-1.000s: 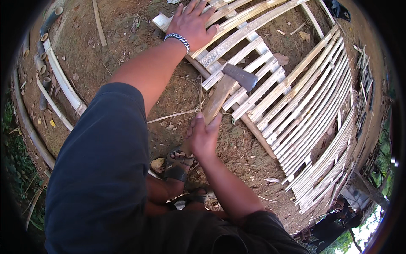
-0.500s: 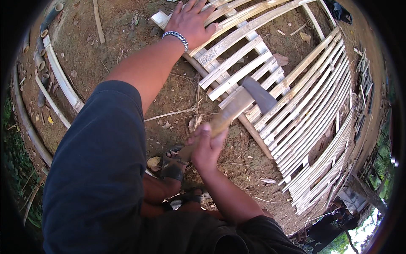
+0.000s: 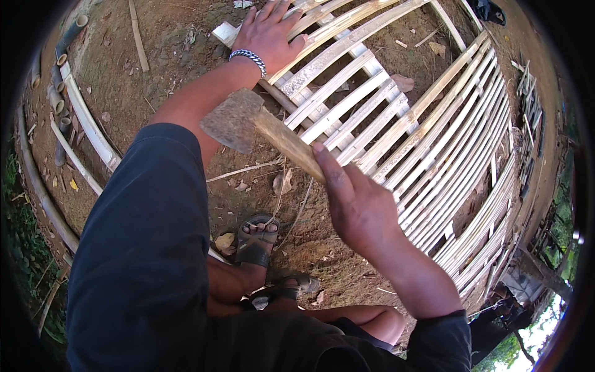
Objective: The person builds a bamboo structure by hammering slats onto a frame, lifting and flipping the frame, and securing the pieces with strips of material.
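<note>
A hatchet (image 3: 232,118) with a dark, worn head and wooden handle is raised in my right hand (image 3: 365,208). My fingers wrap round the handle's lower end, and the head hangs in front of my left forearm. My left hand (image 3: 268,38), a chain bracelet on its wrist, lies spread on the upper left end of a frame of split bamboo slats (image 3: 347,108). The pale slats run side by side across crosspieces beneath them. A round bamboo pole (image 3: 277,93) shows under the near ends; my right hand and forearm hide some of the slats.
Bamboo tubes (image 3: 74,34) and a curved split bamboo strip (image 3: 87,115) lie on the dirt at left. More bamboo strips (image 3: 530,124) are piled at far right. My sandalled feet (image 3: 257,242) are below the frame, near dry leaves.
My right hand has risen and moved right. The hatchet head has swung from over the slats to the left, in front of my left forearm. My left hand stays on the slats.
</note>
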Available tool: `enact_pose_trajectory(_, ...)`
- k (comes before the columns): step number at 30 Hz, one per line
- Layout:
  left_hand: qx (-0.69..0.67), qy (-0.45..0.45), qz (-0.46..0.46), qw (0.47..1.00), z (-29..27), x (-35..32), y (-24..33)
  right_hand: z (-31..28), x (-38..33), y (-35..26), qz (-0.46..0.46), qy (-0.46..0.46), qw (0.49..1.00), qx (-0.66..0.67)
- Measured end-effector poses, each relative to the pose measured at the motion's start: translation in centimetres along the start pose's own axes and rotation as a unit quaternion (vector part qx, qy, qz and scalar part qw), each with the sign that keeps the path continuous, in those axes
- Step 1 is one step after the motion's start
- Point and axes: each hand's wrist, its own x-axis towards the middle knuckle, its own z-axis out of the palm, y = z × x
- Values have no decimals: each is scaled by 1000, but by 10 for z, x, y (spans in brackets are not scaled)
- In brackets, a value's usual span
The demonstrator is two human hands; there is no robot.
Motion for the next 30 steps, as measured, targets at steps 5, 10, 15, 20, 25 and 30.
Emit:
enact_pose_trajectory(5, -1, 0, -5, 1000, 0, -4, -7, -33, 23, 44, 173, -213, 954, -121)
enact_pose_trajectory(10, -9, 12, -6, 1000, 6, -6, -10, -51, 22, 24, 86, 2, 996, -14)
enact_pose_trajectory(15, -26, 4, 2, 1000, 1, -5, 0, -34, 27, 48, 97, -153, 979, -90)
enact_pose_trajectory(20, 43, -1, 0, 999, 10, -10, -16, -46, 31, 30, 118, -44, 992, -10)
enact_pose_trajectory(25, 110, 13, -4, 994, 23, -4, -7, -16, 21, 42, 159, -155, 975, -30)
enact_pose_trajectory(30, 103, 14, -13, 995, 18, -12, -16, -26, 24, 23, 172, 20, 982, 72)
